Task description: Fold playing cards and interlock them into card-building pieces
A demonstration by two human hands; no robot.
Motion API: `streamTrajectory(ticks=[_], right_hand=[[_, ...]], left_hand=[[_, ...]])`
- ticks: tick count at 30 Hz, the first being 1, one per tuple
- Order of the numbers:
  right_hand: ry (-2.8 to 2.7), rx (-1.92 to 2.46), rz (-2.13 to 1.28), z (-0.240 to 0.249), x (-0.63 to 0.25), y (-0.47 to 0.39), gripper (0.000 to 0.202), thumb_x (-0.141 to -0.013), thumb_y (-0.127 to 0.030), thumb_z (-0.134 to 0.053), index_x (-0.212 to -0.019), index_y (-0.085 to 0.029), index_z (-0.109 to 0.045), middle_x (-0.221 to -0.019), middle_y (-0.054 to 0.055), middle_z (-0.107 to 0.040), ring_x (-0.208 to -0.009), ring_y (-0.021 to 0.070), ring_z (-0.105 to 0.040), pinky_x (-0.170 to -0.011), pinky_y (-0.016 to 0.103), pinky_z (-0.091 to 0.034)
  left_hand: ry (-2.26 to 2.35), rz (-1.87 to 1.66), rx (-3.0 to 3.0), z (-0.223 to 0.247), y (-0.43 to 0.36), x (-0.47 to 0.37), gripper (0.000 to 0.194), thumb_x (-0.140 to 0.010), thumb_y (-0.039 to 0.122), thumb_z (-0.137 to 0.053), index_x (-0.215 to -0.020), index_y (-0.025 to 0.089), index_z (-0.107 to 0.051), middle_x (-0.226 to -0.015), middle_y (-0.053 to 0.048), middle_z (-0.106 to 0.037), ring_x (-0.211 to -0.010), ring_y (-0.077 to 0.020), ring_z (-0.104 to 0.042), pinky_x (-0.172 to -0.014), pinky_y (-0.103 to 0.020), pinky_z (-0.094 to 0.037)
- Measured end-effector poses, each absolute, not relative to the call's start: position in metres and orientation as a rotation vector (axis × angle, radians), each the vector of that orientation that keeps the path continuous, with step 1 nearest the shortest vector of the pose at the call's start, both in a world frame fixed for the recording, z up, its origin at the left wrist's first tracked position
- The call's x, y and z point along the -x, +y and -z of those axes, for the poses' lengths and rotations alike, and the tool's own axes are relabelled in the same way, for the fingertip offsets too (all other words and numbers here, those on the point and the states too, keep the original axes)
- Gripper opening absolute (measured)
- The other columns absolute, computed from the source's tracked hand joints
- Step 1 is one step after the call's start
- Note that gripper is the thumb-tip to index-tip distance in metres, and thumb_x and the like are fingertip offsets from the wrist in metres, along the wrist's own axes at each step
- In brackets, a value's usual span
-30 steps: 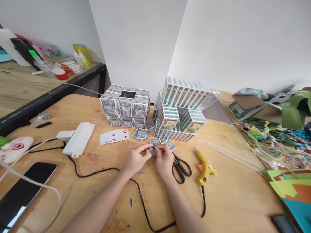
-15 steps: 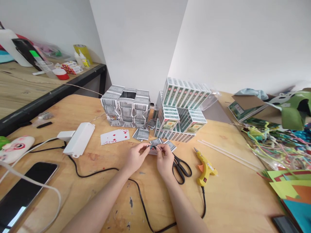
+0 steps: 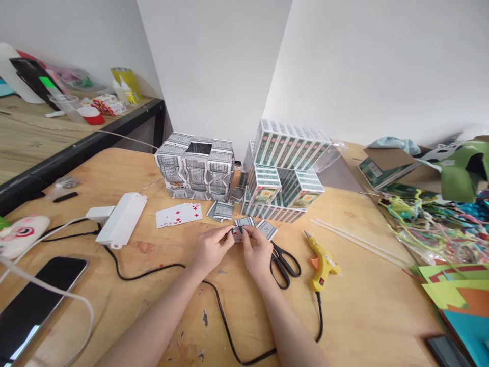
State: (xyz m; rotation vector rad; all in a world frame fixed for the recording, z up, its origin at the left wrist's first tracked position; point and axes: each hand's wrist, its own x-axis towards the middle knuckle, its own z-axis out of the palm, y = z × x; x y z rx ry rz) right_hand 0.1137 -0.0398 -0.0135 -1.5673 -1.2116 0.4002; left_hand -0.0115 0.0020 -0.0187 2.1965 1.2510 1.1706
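My left hand [image 3: 214, 247] and my right hand [image 3: 259, 252] meet at the middle of the table, fingertips pinching opposite ends of a small playing card piece [image 3: 237, 234]. Its edges look folded up; fingers partly hide it. Just beyond lie patterned card pieces [image 3: 267, 230]. Black-handled scissors [image 3: 284, 265] rest beside my right hand. Face-up diamond cards [image 3: 179, 215] lie to the left, with a small pile of card pieces [image 3: 220, 210] between them and my hands. Behind stands a hollow block built of folded cards [image 3: 196, 171].
Stacked card boxes [image 3: 284, 173] stand behind my right hand. A yellow glue gun [image 3: 323, 265] lies right of the scissors, near clear sticks [image 3: 357, 242]. Its black cable crosses under my forearms. At left are a white power strip [image 3: 122, 220] and a phone [image 3: 42, 306].
The small card piece has turned slightly between my fingertips, and more of its face shows. The whole view has shifted slightly; the things on the table stay in place.
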Motion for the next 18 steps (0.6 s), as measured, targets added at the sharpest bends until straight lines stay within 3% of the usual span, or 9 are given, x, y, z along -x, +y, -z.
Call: streamTrajectory(ticks=[6,18], right_hand=[[-1.197,1.586,-0.413,0.0157,-0.1121,-0.0398,0.022,-0.08,-0.028,-0.048,-0.09,-0.018,-0.065,-0.081,0.005,-0.07,-0.072,0.0179,-0.065,-0.068,0.028,-0.05],[-1.091,1.486,-0.675,0.0119,-0.1112,-0.0389,0.022,-0.076,-0.031,-0.053,-0.089,-0.017,-0.063,-0.08,0.006,-0.068,-0.067,0.0173,-0.063,-0.066,0.028,-0.05]], left_hand=[[1.287,-1.157,-2.161,0.0199,0.0032,0.0118,0.024,-0.079,0.022,-0.049,-0.096,0.02,-0.066,-0.082,-0.004,-0.071,-0.067,-0.0146,-0.065,-0.066,-0.025,-0.052],[1.28,-1.111,-2.0,0.0222,0.0062,0.0119,0.027,-0.08,0.018,-0.046,-0.103,0.021,-0.06,-0.093,-0.003,-0.068,-0.078,-0.0136,-0.064,-0.073,-0.024,-0.05]])
